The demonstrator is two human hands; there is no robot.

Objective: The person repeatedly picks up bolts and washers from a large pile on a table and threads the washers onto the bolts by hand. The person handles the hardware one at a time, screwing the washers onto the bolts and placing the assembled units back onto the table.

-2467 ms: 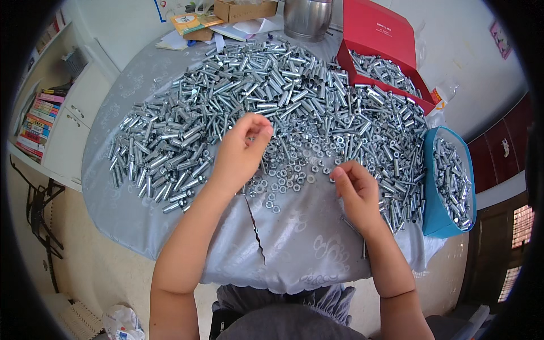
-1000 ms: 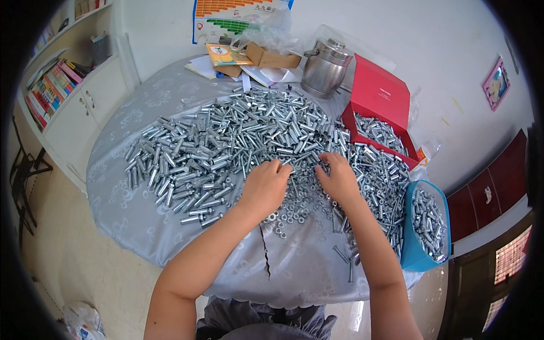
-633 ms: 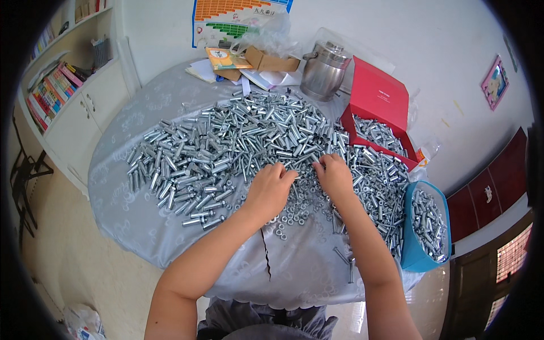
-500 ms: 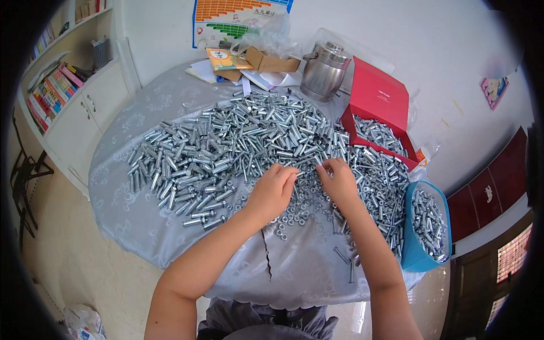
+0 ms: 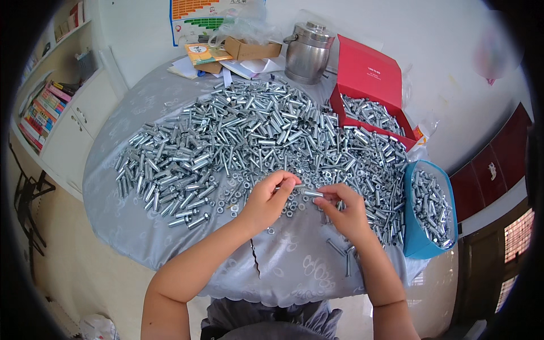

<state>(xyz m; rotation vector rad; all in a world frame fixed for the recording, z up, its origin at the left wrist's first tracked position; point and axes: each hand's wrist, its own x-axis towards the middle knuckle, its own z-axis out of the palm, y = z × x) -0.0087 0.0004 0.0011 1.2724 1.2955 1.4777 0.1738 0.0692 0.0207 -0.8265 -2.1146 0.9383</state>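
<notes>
My right hand (image 5: 347,211) pinches a short shiny metal sleeve (image 5: 313,194) between thumb and fingers, its end pointing toward the left hand. Thumb and fingertips of my left hand (image 5: 266,199) are pressed together just beside it; a small metal piece seems to show at their tips, too small to name. Both hands are over the near edge of a broad pile of loose metal sleeves and bolts (image 5: 243,122). Many small hex nuts (image 5: 290,213) lie around and below the hands. Finished-looking sleeve bolts (image 5: 181,218) lie in rows at the pile's left.
An open red box (image 5: 374,135) of bolts stands at the back right, a blue bin (image 5: 409,218) of bolts at the right edge. Behind the pile are a metal pot (image 5: 309,54), a cardboard box (image 5: 249,50) and papers. Two long bolts (image 5: 348,263) lie near my right forearm.
My hands have drawn back from the pile toward me. The right hand has turned and now shows a metal sleeve in its fingers. The whole view has shifted slightly.
</notes>
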